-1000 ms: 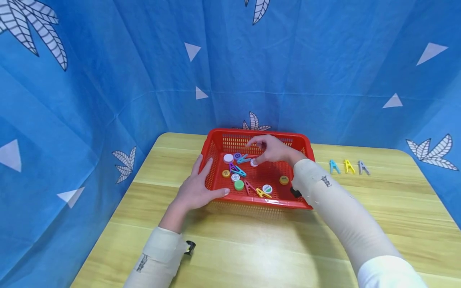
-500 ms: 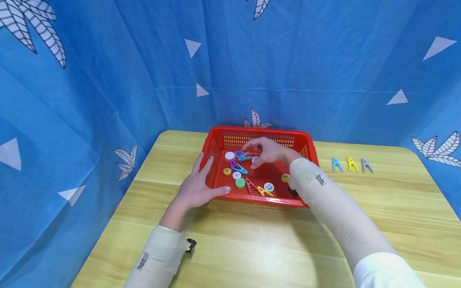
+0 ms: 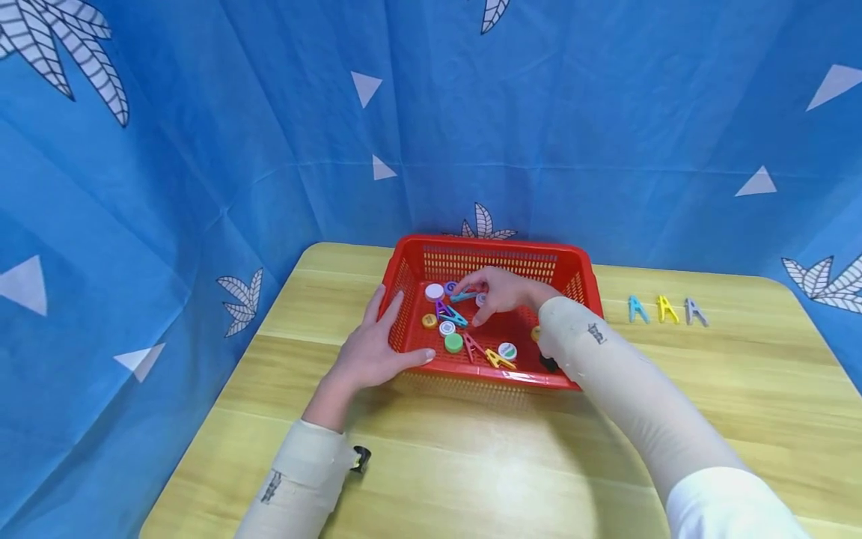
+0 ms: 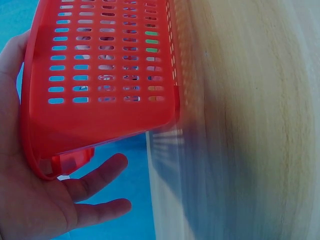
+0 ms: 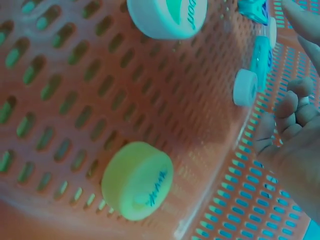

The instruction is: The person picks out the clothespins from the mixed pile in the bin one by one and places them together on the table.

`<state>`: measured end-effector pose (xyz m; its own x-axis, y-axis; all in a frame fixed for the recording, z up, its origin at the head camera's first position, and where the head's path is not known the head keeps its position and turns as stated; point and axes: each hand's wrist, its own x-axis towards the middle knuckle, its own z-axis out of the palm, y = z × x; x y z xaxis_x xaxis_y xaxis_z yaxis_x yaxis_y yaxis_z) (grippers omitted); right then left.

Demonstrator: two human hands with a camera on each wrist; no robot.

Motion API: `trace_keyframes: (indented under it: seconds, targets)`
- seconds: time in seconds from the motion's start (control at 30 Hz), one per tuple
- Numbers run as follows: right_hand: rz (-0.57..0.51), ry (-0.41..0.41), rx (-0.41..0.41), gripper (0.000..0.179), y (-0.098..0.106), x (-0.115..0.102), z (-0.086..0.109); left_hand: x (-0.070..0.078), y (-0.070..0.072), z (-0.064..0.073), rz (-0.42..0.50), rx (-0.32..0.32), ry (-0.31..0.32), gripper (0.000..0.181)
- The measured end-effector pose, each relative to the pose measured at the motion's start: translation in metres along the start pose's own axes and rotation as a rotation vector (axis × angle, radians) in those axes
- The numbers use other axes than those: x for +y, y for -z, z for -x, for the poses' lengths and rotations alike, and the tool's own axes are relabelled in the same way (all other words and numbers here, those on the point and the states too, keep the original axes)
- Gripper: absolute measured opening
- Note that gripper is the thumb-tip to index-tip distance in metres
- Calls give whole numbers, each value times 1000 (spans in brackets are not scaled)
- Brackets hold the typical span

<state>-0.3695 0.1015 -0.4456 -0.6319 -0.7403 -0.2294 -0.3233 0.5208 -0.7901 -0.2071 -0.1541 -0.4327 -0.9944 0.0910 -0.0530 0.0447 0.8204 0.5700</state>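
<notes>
One red basket stands on the bench. Left hand: fingers spread, straddling the basket's left rim, thumb extended over the front corner. Right hand: inside the basket, thumb and forefinger apart, fingertips at the rear light-blue clip; contact cannot be confirmed. That clip lies on the basket floor, left of centre, near a white cap. Further forward lie a green cap, a red clip and a yellow clip. Three clips lie in a row right of the basket.
</notes>
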Motion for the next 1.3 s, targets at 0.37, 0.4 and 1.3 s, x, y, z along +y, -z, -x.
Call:
trace_keyframes:
  seconds: [0.37,0.4,1.3]
  targets:
    - [78,-40,-1,64,-9,8,-6,1,0,2,-2,10,-11,118]
    - [81,-44,0,65,-10,7,-7,1,0,2,-1,13,-12,118]
    - [233,24,-14,64,-15,13,-20,0,-1,2,10,20,-21,119]
